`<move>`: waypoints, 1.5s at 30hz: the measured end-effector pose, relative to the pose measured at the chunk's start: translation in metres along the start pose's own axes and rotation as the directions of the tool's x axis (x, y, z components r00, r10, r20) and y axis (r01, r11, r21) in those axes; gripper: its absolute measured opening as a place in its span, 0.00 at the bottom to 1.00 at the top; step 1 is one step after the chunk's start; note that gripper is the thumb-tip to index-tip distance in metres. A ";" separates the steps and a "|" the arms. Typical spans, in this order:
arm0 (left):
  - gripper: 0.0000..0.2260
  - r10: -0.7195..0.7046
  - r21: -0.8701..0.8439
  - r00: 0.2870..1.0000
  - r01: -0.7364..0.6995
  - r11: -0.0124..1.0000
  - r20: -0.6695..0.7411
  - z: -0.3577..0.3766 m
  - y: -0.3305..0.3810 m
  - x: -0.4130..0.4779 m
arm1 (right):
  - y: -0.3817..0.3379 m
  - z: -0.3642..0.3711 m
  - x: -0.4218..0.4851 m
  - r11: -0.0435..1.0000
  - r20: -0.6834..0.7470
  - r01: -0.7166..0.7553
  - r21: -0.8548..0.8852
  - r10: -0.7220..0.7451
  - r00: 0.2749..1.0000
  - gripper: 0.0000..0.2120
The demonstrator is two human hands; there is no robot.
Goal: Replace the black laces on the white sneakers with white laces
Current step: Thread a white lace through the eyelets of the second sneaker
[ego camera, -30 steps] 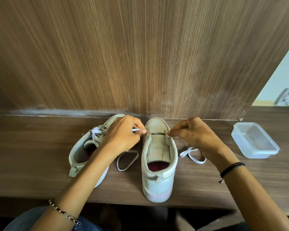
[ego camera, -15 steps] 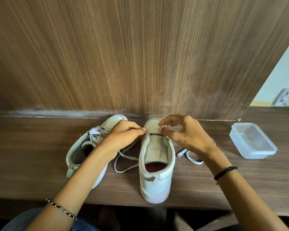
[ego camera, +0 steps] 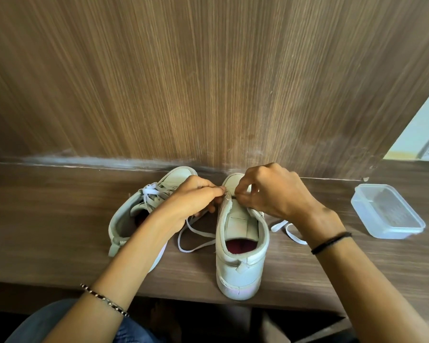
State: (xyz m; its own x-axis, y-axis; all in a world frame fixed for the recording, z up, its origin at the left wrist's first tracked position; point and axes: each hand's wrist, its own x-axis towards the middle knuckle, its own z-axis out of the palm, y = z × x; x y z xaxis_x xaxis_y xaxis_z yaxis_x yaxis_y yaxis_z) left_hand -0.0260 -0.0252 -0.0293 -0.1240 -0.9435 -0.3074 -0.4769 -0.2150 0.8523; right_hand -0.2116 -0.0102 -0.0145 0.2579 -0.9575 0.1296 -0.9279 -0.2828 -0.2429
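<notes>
Two white sneakers stand on the wooden shelf, toes to the wall. The left sneaker carries white lacing. The right sneaker is upright with its tongue bare. A white lace trails on the shelf on both sides of this shoe. My left hand pinches the lace at the shoe's left eyelet edge near the toe. My right hand is over the toe end, fingertips pinched close to my left fingers. What it pinches is hidden. No black lace shows.
A clear plastic container sits on the shelf to the right. A tall wood-grain wall rises right behind the shoes. The shelf's front edge runs just below the right sneaker's heel.
My right hand has moved left from the shoe's right eyelet edge across the toe end to meet my left fingers. The left hand stays at the left edge, and the lace loops have shifted.
</notes>
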 end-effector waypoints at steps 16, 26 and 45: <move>0.09 -0.006 0.024 1.000 0.006 1.000 0.001 -0.009 0.003 -0.005 | 0.053 -0.007 -0.027 0.900 -0.058 -0.038 0.435 0.070 0.996 0.07; 0.07 0.059 0.100 0.997 -0.065 0.993 0.056 -0.008 -0.001 0.003 | 0.046 0.008 -0.030 0.867 0.064 -0.126 0.482 0.108 0.992 0.06; 0.12 -0.088 -0.050 0.996 0.089 0.995 0.021 -0.001 0.001 0.010 | 0.025 0.007 -0.023 0.205 0.470 -0.592 0.779 0.433 0.769 0.09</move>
State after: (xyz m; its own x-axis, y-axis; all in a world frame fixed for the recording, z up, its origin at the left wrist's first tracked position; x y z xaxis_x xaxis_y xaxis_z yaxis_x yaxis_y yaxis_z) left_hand -0.0266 -0.0349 -0.0313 -0.1000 -0.9153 -0.3901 -0.4415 -0.3105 0.8418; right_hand -0.2392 0.0044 -0.0308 -0.0771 -0.8859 -0.4574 -0.1333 0.4639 -0.8758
